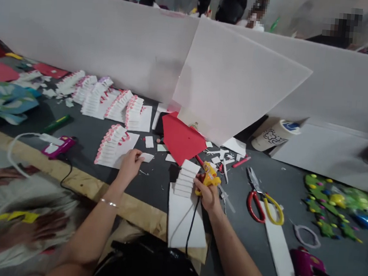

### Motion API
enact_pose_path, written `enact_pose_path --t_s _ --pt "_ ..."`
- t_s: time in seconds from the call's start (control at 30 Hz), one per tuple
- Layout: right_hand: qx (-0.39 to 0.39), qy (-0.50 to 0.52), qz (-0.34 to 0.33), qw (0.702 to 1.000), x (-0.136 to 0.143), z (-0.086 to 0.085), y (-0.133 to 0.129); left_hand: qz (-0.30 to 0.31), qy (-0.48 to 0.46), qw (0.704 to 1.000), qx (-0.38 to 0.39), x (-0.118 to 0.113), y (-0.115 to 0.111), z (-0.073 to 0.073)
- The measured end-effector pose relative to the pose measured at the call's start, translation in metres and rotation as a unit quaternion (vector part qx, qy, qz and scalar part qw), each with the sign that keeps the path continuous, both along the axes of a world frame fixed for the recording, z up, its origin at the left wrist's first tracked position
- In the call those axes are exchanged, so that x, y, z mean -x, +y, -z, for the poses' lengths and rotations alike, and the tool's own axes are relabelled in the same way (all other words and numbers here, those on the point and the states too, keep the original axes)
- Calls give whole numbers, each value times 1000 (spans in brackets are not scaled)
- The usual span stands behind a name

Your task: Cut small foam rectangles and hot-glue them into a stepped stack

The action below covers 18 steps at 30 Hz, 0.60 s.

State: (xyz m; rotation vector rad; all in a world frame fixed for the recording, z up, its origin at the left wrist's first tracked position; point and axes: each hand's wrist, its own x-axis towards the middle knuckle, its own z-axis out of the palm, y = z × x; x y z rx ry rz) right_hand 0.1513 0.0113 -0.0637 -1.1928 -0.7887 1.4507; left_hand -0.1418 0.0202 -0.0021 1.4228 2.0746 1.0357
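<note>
Between the fingertips of my left hand (131, 164) is a small white card piece (147, 157), pinched at its left end. My right hand (209, 195) grips a yellow glue gun (212, 173), its black cord trailing down toward my lap. Just left of the glue gun, overlapping white card strips (185, 182) climb in steps up a white card sheet (185, 226). A similar card with stepped strips and pink round ends (110, 146) lies left of my left hand. Loose white pieces (149, 142) and a red sheet (184, 140) lie beyond my hands.
More stepped cards (97, 96) stand along the white partition (115, 42). At right are scissors (259, 196) with red and yellow handles, a paper cup (272, 135) and a purple power strip (310, 273). Another purple power strip (59, 146) and another person's hands (30, 232) are at left.
</note>
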Motion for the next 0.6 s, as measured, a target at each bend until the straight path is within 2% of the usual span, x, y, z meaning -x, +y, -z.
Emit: enact_pose_path --t_s 0.07,0.1,0.13,0.2,0.37,0.6 --pt "-1 4 -8 1000 -1 0 0 -2 -131 991 -20 -14 -4 -3" --pt "-3 5 -13 1000 -1 -1 0 1 -214 977 -27 -22 -4 -4" --pt "-5 6 -18 1000 -1 -1 0 11 -297 954 -31 -31 -3 -4" --pt "-7 7 -30 1000 -1 -3 0 31 -459 888 -13 -48 4 -4" --pt "-36 -12 -53 998 0 -9 2 73 -517 852 39 -80 33 1" --pt "-31 -1 -28 999 7 -17 7 109 -556 820 80 -93 60 15"
